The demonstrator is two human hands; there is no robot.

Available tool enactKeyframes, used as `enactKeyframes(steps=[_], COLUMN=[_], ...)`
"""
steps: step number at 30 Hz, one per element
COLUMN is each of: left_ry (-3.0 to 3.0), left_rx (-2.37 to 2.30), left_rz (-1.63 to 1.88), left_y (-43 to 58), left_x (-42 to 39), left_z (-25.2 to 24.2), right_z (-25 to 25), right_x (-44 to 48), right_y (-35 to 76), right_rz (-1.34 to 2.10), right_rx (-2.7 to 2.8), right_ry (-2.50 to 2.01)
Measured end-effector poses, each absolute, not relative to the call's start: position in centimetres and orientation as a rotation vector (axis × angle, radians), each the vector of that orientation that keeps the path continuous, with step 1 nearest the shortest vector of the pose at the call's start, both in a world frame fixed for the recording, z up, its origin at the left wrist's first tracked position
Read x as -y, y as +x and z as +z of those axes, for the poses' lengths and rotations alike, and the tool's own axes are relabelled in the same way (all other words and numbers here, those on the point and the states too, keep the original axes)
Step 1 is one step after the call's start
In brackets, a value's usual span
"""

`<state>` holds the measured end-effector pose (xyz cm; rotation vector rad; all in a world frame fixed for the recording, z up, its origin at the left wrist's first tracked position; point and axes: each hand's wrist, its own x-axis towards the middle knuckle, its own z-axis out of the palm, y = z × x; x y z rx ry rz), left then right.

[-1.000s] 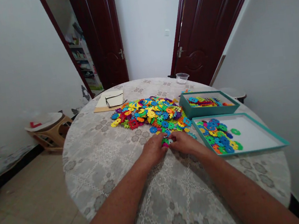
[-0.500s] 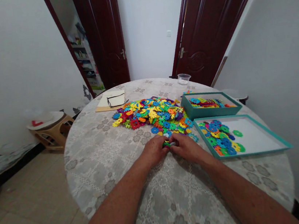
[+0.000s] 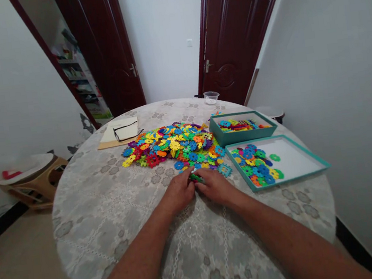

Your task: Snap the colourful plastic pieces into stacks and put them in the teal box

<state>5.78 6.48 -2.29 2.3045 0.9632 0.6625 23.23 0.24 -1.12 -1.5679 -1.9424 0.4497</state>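
Note:
My left hand and my right hand meet at the middle of the table, fingers closed together around small plastic interlocking discs. Green and dark red show between the fingertips; the rest of the pieces is hidden by the hands. Just beyond lies a wide heap of colourful interlocking discs, flower-like and notched, in yellow, blue, red, green, orange and purple. A light blue notched piece rests close to my right hand.
To the right sits a shallow teal-rimmed lid with discs on its left side. Behind it stands a teal box of pieces. Glasses lie on paper at the left. A clear plastic bowl is near the far edge.
The view has turned to the right, so everything appears shifted left. Both hands stay together on the pieces, with the fingers slightly repositioned.

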Motion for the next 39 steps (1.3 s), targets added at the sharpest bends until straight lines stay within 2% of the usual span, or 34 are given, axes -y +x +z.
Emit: enactKeyframes(steps=[5,10,15,19,25,29,33,39], left_ry=[2.146,2.089,2.121,2.162,2.228,2.228,2.228,2.232], left_rx=[-0.882,-1.020,-1.243,-1.326,-1.300,-1.302,-1.292,-1.301], left_rz=[0.696,0.871,0.974,0.982,0.980,0.952,0.971,0.949], left_y=[5.8,6.1,5.5,5.1,5.2,5.2,5.0,5.0], left_x=[-6.8,-6.9,-7.7,-8.1,-7.9,-8.0,-8.2,-8.5], left_z=[-2.1,-2.1,-2.2,-2.2,-2.1,-2.0,-2.2,-2.4], right_z=[-0.5,2.7,4.3,3.9,4.3,4.0,2.8,1.9], right_x=[-0.2,0.0,0.5,0.8,0.7,0.4,0.6,0.8], right_y=[22.8,27.1,34.2,37.5,36.6,33.3,30.0,28.6], right_rz=[0.337,0.155,-0.136,-0.144,-0.358,-0.180,0.019,0.139], right_rx=[1.970,1.840,1.652,1.586,1.538,1.727,1.899,1.974], right_ry=[-1.614,-1.742,-2.119,-2.411,-2.273,-2.165,-2.243,-2.384])
